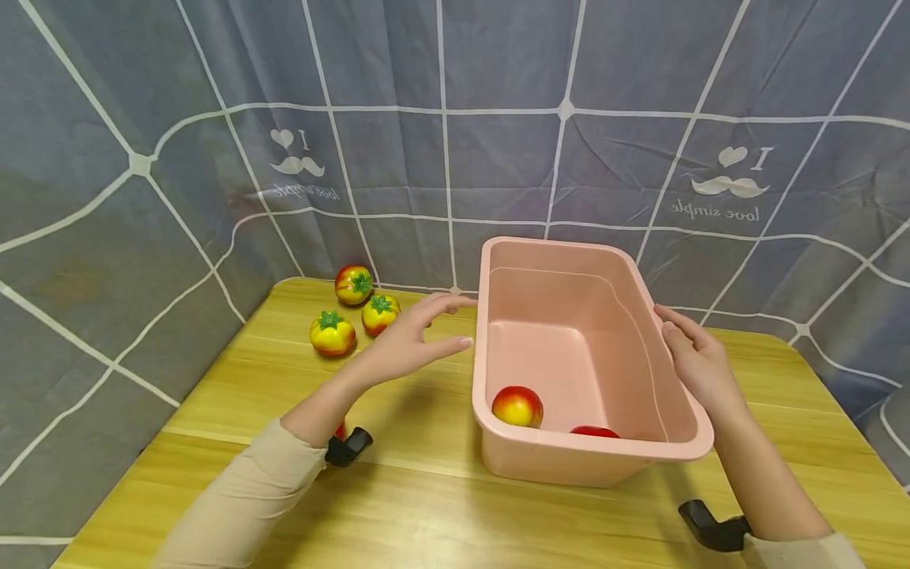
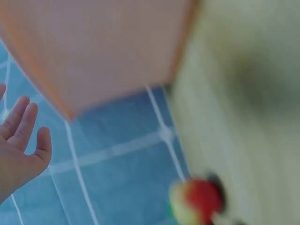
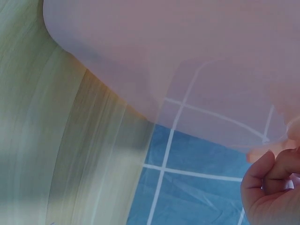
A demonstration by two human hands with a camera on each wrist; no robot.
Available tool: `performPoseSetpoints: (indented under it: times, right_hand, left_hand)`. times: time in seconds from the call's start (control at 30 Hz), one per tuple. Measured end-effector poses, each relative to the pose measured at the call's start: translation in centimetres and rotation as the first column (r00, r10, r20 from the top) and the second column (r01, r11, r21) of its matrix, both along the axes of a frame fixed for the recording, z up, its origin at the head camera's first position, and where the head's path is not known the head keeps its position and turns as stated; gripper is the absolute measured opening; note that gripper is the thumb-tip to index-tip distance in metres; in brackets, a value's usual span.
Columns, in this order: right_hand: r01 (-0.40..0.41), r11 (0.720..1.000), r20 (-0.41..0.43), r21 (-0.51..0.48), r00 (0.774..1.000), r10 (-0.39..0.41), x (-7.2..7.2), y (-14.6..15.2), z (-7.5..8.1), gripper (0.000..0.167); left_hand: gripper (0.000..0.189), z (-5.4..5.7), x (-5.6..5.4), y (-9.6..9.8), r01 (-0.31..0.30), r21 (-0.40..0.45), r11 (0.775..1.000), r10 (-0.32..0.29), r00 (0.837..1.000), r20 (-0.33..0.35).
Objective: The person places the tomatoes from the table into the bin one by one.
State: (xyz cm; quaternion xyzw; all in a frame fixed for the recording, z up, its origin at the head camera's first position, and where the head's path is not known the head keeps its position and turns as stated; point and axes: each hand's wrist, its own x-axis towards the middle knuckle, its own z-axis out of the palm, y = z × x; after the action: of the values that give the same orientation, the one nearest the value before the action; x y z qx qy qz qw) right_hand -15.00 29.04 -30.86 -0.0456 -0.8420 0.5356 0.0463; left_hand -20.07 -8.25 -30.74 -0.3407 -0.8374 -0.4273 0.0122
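A deep pink plastic bin [image 1: 547, 454] stands over the table, its far end near the curtain. My right hand [image 1: 700, 363] grips its right rim, and in the right wrist view the fingers [image 3: 260, 176] are curled at the bin's edge. My left hand [image 1: 405, 340] is beside the left rim, fingers extended and thumb apart, with nothing held. Inside the bin's near end lie a red-and-yellow round fruit [image 1: 517, 406] and a red item [image 1: 594, 431], mostly hidden by the near wall. Whether the bin's base fully touches the table, I cannot tell.
Three yellow-red, tomato-like fruits with green leafy tops, one at the front [image 1: 332, 333], sit on the wooden table [image 1: 426, 514] at the back left. A bit of red [image 1: 340, 431] shows behind my left wrist. A grey gridded curtain [image 1: 398, 158] hangs behind and to the left.
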Motion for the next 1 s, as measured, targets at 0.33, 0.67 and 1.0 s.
performPoseSetpoints:
  times: [0.33,0.67,1.0]
  right_hand:
    - [0.000,0.999,-0.017,0.051,1.000,0.000,0.0,0.3,0.3,0.054]
    - [0.003,1.000,0.016,0.014,1.000,-0.003,0.1,0.1,0.2,0.054]
    - [0.002,1.000,0.009,0.026,1.000,-0.003,0.1,0.0,0.0,0.055]
  left_hand:
    - [0.048,-4.1,1.7,-10.7,-0.224,-0.019,0.974,0.222,0.973,-0.061]
    - [0.060,-7.2,4.4,-15.4,-0.219,-0.138,0.966,0.237,0.963,0.132]
    - [0.064,-8.1,5.7,-16.1,-0.046,-0.110,0.993,0.086,0.919,0.385]
